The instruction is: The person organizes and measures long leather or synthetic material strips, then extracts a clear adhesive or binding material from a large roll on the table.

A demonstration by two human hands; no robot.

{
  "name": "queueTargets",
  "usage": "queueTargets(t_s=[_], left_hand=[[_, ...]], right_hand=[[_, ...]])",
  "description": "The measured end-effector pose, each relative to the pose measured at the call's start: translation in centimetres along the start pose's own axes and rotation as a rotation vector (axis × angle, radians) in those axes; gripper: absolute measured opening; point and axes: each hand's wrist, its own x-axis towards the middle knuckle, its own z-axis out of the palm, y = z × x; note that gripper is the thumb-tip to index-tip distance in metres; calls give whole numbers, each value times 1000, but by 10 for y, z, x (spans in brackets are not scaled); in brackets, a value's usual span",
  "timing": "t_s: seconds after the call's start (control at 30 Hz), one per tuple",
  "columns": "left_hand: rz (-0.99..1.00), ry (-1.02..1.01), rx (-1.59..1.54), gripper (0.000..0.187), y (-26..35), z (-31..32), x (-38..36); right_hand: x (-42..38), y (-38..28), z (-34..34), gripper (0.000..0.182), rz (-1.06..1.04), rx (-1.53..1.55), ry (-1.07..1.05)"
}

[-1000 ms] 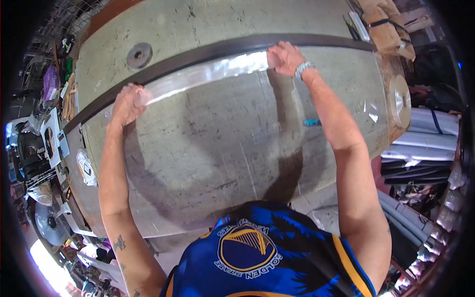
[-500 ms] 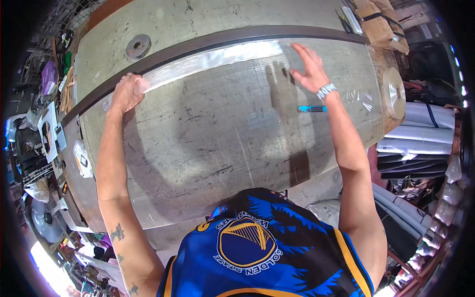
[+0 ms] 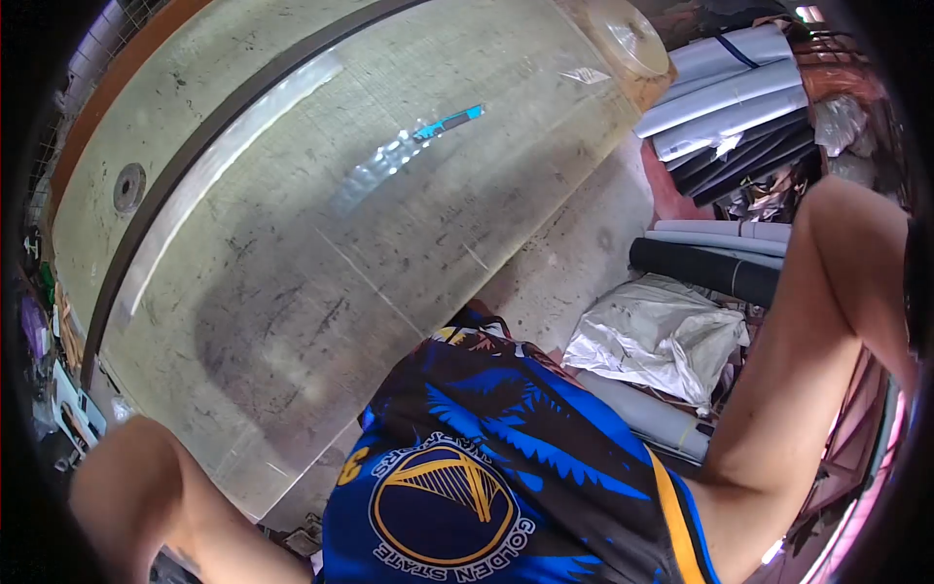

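Note:
Neither of my hands shows; both arms are bent, with the elbows raised and the forearms running out past the picture's edges. My left elbow (image 3: 136, 453) is beside the table's near left corner. On the far right my right elbow (image 3: 846, 209) is up in front of the stored rolls. On the worn grey table (image 3: 292, 282) lies a blue and black utility knife (image 3: 450, 124), with a shiny patch beside it. A pale, shiny strip (image 3: 229, 161) lies along the inner side of a long dark bar (image 3: 209, 131).
Beyond the bar lies a tape roll (image 3: 129, 188). A large clear roll (image 3: 628, 41) sits at the table's right end. Silvery rolls (image 3: 725, 92) are stacked past it. Near my right side are a crumpled white sack (image 3: 657, 336) and a black roll (image 3: 702, 271).
Both hands have left the table and gone out of view, my left from the strip's end and my right from above the table. The view has turned to the right.

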Motion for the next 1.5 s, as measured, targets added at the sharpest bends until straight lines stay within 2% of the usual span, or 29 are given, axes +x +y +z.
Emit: queueTargets(t_s=[0.3,0.57,0.67,0.77,0.97,1.13,1.23,1.37,1.5], left_hand=[[169,-141,-42,51,21,46,98],[182,-229,-17,48,54,89,187],[176,-304,69,46,72,97,225],[75,-360,83,45,90,111,266],[-62,-309,179,42,109,137,298],[-129,-404,178,40,128,131,308],[-167,-365,267,39,118,137,304],[-163,-360,316,37,116,124,282],[-199,-354,371,36,101,111,266]], right_hand=[[-136,-10,-82,43,189,-53,-352],[-252,40,-76,40,175,112,-417],[-295,66,-67,40,131,148,-338],[-324,98,-53,39,110,230,-287],[-330,155,-27,37,-81,294,-302],[-337,163,-10,36,-71,355,-265],[-318,184,8,35,-152,327,-235],[-294,166,33,34,-148,317,-223],[-245,159,76,33,-170,342,-101]])
